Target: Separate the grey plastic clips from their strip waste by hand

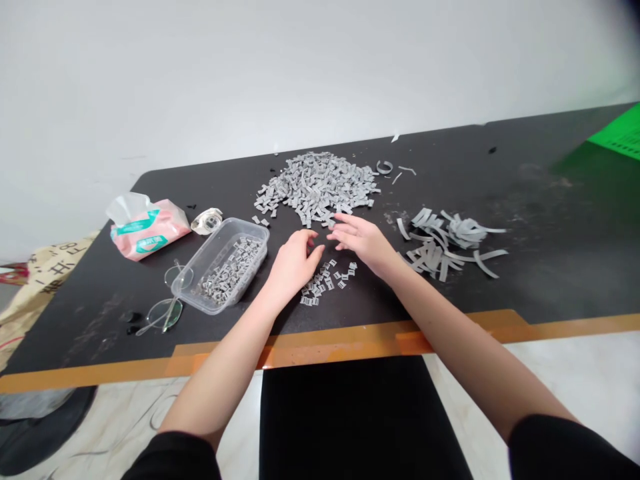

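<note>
The person's left hand (296, 259) and right hand (367, 245) meet above the table between 2 lots of small grey pieces: a large pile (325, 187) at 12 o'clock and a small pile (326, 280) at 6 o'clock. The left thumb and fingers stand narrowly apart and the right fingers reach loosely forward; whether either hand pinches a piece cannot be told. Handling these pieces well probably calls for taking 1 at a time with the fingertips, wrists clear of the small pile.

Counted: 2 hands; 2 piles, their pieces too many and overlapping to number; 1 plastic box (213, 257) of pieces at 9 o'clock; 1 heap of grey strips (433, 257) at 3 o'clock; 1 tissue pack (153, 230) beyond the box; 1 pair of glasses (165, 316) at 8 o'clock.
</note>
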`<state>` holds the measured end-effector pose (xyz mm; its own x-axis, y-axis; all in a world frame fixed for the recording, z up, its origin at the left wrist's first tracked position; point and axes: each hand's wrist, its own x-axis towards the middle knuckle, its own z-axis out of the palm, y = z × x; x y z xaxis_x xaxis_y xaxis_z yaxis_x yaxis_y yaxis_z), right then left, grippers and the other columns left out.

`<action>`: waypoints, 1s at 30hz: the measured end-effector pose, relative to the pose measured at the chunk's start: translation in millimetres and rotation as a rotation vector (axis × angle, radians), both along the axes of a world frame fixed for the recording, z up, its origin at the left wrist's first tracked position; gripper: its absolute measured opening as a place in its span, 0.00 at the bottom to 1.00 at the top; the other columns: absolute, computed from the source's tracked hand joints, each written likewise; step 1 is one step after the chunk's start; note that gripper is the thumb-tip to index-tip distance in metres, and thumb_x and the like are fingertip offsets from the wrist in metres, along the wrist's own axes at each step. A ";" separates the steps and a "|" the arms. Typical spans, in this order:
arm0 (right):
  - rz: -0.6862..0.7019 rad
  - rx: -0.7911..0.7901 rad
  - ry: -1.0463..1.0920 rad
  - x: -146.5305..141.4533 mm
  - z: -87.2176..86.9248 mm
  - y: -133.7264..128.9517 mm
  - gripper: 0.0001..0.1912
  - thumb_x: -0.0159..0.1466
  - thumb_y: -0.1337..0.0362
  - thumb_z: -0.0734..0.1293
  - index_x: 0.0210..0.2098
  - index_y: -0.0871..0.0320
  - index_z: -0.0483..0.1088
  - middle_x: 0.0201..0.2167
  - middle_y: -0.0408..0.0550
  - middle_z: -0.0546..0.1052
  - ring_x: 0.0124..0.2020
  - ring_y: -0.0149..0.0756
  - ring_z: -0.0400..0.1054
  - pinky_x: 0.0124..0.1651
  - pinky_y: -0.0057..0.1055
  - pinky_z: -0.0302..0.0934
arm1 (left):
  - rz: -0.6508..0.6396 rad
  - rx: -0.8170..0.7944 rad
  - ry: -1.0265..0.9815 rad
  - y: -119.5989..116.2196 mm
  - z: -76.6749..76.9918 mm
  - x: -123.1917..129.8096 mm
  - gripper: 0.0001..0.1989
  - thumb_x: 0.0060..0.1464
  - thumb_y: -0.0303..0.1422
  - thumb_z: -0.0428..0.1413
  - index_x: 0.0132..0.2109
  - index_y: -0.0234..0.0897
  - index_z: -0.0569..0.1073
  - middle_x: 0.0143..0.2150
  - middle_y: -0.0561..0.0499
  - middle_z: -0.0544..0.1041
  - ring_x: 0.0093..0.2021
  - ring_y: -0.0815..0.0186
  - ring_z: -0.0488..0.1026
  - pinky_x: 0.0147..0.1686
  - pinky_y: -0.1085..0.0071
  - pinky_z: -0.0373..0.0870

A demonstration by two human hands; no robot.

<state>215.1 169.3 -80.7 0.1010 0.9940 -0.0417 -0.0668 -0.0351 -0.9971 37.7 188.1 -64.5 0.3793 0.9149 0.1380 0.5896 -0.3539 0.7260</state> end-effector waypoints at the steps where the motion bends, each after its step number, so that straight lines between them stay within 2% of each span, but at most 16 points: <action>1: -0.007 0.011 -0.015 1.2 -1.3 1.2 0.30 0.55 0.62 0.73 0.58 0.59 0.71 0.50 0.58 0.79 0.45 0.42 0.77 0.42 0.36 0.74 | -0.032 0.038 0.061 0.2 -0.7 -0.2 0.08 0.57 0.31 0.58 0.45 0.38 0.75 0.40 0.48 0.76 0.40 0.60 0.74 0.45 0.63 0.68; 2: -0.016 0.026 -0.054 3.9 -1.6 2.0 0.32 0.56 0.64 0.72 0.60 0.59 0.69 0.54 0.59 0.77 0.49 0.44 0.76 0.47 0.38 0.74 | -0.074 0.056 0.113 -0.1 -1.0 -0.2 0.07 0.57 0.30 0.58 0.44 0.38 0.75 0.41 0.47 0.76 0.41 0.59 0.74 0.46 0.62 0.68; 4: -0.071 0.069 -0.209 15.4 0.9 2.4 0.30 0.58 0.65 0.70 0.60 0.59 0.70 0.57 0.59 0.76 0.52 0.45 0.75 0.55 0.41 0.70 | -0.158 0.053 0.194 -1.9 -0.9 1.0 0.05 0.58 0.31 0.58 0.41 0.38 0.76 0.42 0.46 0.76 0.43 0.57 0.75 0.47 0.61 0.69; 7: -0.250 0.064 -0.632 48.0 10.1 0.6 0.20 0.61 0.67 0.66 0.53 0.60 0.75 0.55 0.58 0.77 0.52 0.47 0.74 0.59 0.44 0.66 | -0.209 0.042 0.289 -5.8 -1.0 4.8 0.06 0.58 0.34 0.60 0.41 0.37 0.75 0.43 0.45 0.77 0.45 0.55 0.75 0.47 0.60 0.69; 9: -0.390 -0.071 -0.975 73.7 16.5 -1.0 0.18 0.61 0.67 0.66 0.50 0.61 0.76 0.53 0.60 0.77 0.53 0.51 0.72 0.59 0.48 0.63 | -0.214 0.047 0.334 -8.1 -1.5 7.4 0.07 0.57 0.34 0.60 0.41 0.36 0.75 0.43 0.44 0.77 0.47 0.53 0.74 0.49 0.58 0.69; 11: -0.398 -0.356 -1.140 94.1 21.2 -2.1 0.17 0.61 0.64 0.68 0.49 0.61 0.75 0.50 0.61 0.77 0.50 0.54 0.73 0.52 0.47 0.66 | -0.213 0.054 0.359 -9.8 -2.2 9.5 0.06 0.57 0.34 0.60 0.40 0.36 0.74 0.43 0.43 0.77 0.47 0.52 0.74 0.49 0.57 0.68; 13: -0.309 -0.548 -1.196 103.7 24.5 -2.2 0.15 0.60 0.62 0.69 0.45 0.59 0.75 0.43 0.58 0.79 0.46 0.52 0.74 0.47 0.43 0.66 | -0.216 0.056 0.359 -11.1 -2.8 10.9 0.04 0.57 0.32 0.59 0.38 0.37 0.74 0.42 0.44 0.76 0.47 0.53 0.74 0.49 0.57 0.68; 15: -0.255 -0.599 -1.230 102.7 27.1 -1.7 0.10 0.60 0.64 0.68 0.41 0.58 0.76 0.39 0.55 0.80 0.44 0.49 0.74 0.44 0.39 0.65 | -0.221 0.054 0.349 -12.1 -3.2 11.7 0.01 0.58 0.30 0.58 0.37 0.38 0.73 0.41 0.45 0.76 0.45 0.55 0.74 0.47 0.59 0.69; 19: -0.234 -0.592 -1.264 87.8 31.3 -1.2 0.08 0.58 0.70 0.66 0.34 0.57 0.76 0.35 0.54 0.80 0.38 0.46 0.75 0.38 0.36 0.63 | -0.241 0.061 0.329 -12.2 -3.0 11.5 0.01 0.56 0.28 0.57 0.37 0.38 0.73 0.41 0.46 0.76 0.44 0.56 0.74 0.46 0.60 0.68; 23: -0.212 -0.562 -1.286 81.8 31.2 -1.6 0.06 0.57 0.69 0.66 0.32 0.56 0.76 0.31 0.53 0.79 0.34 0.45 0.74 0.36 0.35 0.62 | -0.232 0.089 0.287 -10.1 -0.4 9.7 0.01 0.56 0.28 0.57 0.36 0.38 0.72 0.41 0.47 0.76 0.45 0.57 0.74 0.48 0.60 0.67; 27: -0.122 -0.525 -1.249 79.9 25.4 -1.5 0.05 0.57 0.69 0.66 0.29 0.57 0.75 0.26 0.50 0.77 0.30 0.41 0.72 0.34 0.33 0.60 | -0.208 0.110 0.201 -8.6 3.6 7.3 0.01 0.56 0.28 0.57 0.36 0.38 0.72 0.40 0.48 0.76 0.43 0.58 0.74 0.46 0.61 0.67; 30: -0.127 -0.454 -1.243 78.6 18.2 -1.4 0.05 0.58 0.69 0.65 0.30 0.57 0.74 0.28 0.50 0.78 0.32 0.41 0.72 0.36 0.33 0.60 | -0.194 0.079 0.091 -8.2 6.1 6.1 0.02 0.55 0.27 0.58 0.36 0.38 0.72 0.40 0.49 0.75 0.41 0.61 0.73 0.44 0.64 0.67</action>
<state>293.7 168.0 -62.4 0.4039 0.8974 -0.1776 0.8470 -0.4402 -0.2982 43.8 179.9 -58.4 0.5616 0.8111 0.1635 0.5667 -0.5211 0.6382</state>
